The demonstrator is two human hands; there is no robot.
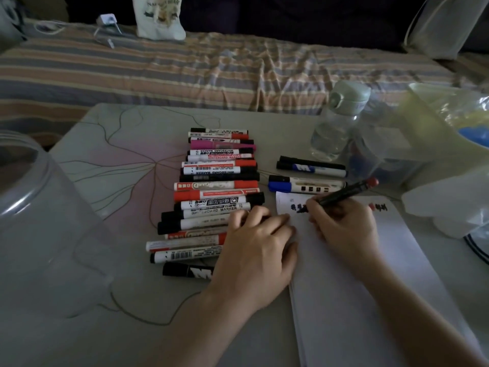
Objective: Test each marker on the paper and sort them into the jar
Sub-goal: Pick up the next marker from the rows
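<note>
A person tests a marker on white paper (357, 274) beside a row of markers (211, 192).
Right hand (344, 223) grips a slim black marker (344, 193) — tip on the smooth sheet; left hand (259, 250) lies flat, fingers relaxed — clear plastic jar (39, 221) far left.

We see a dim room: a grey bench (111, 133) with a faint branching pattern, and beyond it a bed (185, 72) under a rumpled striped sheet, darkness behind.

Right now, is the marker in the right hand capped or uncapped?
Uncapped: the right hand grips the black marker, tip on the paper beside fresh black marks; a red cap sits on its back end.
</note>
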